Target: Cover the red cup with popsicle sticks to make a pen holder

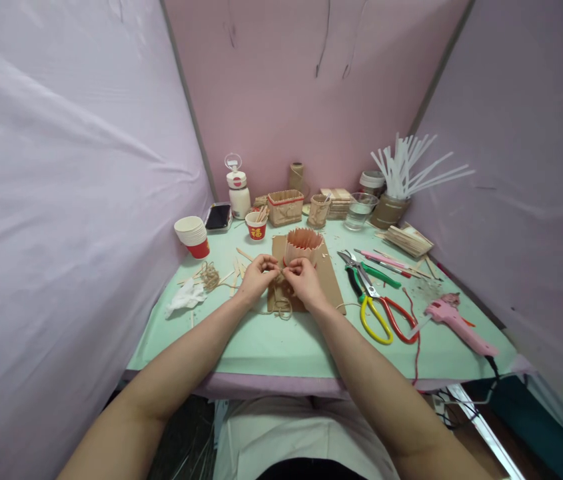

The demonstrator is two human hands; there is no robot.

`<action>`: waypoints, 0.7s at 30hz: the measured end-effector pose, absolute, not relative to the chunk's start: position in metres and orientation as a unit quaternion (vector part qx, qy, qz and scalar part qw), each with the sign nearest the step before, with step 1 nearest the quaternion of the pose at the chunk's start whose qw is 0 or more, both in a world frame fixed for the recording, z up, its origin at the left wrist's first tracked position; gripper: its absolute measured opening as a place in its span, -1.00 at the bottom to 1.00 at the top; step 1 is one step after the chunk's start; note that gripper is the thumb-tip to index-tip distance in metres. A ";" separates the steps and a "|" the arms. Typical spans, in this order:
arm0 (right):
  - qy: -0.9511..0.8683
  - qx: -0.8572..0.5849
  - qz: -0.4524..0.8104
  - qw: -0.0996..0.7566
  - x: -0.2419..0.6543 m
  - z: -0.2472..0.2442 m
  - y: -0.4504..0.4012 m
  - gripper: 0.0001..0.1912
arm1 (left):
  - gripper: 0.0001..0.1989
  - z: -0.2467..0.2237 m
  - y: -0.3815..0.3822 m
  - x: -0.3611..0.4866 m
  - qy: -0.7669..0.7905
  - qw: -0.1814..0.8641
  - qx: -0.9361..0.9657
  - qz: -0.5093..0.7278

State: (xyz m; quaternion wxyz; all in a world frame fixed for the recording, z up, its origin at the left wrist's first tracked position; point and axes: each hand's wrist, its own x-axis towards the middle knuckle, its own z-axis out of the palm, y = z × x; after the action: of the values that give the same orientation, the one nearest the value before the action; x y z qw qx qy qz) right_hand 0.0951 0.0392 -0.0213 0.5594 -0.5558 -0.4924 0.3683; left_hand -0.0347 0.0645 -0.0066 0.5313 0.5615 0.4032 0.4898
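My left hand (263,272) and my right hand (303,279) meet over a brown cardboard sheet (332,287), each with its fingertips pinched on twine (284,307). Loops of that twine lie on the board just below my fingers, and a strand trails off to the right. Directly behind my right hand stands a round container of wooden sticks (303,245) with a jagged top edge. My fingers hide part of its front and the exact spot they grip. Left of my left hand lies a loose twine bundle (210,276).
Pruning shears (354,272), red-and-yellow-handled scissors (374,293) and a pink glue gun (461,325) lie on the right. A water bowl (360,212) and a stick basket (285,208) stand behind. Paper cups (192,236) and a crumpled tissue (186,297) are at left.
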 end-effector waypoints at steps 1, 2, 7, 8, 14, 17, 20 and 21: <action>-0.493 -0.556 0.369 0.558 0.095 -0.021 0.039 -0.75 | -0.73 -0.006 0.065 -0.035 0.397 0.540 0.561 0.486; -0.494 -0.557 0.367 0.557 0.096 -0.021 0.039 -0.75 | -0.73 -0.006 0.066 -0.036 0.391 0.551 0.559 0.480; -0.525 -0.561 0.305 0.562 0.097 -0.017 0.036 -0.86 | -0.69 -0.005 0.066 -0.036 0.378 0.594 0.532 0.470; -0.538 -0.560 0.282 0.564 0.097 -0.016 0.035 -0.90 | -0.68 -0.005 0.066 -0.036 0.377 0.596 0.524 0.477; -0.605 -0.548 0.182 0.548 0.095 -0.010 0.028 -0.90 | -0.67 -0.008 0.064 -0.033 0.390 0.582 0.493 0.515; -0.621 -0.546 0.164 0.538 0.094 -0.010 0.027 -0.87 | -0.66 -0.008 0.065 -0.033 0.399 0.563 0.500 0.523; -0.622 -0.549 0.154 0.536 0.094 -0.010 0.028 -0.85 | -0.65 -0.008 0.064 -0.034 0.406 0.534 0.528 0.520; -0.621 -0.552 0.152 0.535 0.094 -0.010 0.028 -0.84 | -0.65 -0.008 0.064 -0.034 0.408 0.523 0.539 0.520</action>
State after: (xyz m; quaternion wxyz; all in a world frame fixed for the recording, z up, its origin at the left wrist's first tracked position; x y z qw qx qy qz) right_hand 0.0943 0.0280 -0.0104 0.5354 -0.5518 -0.6211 0.1521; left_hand -0.0338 0.0641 -0.0083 0.5229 0.5385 0.4079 0.5197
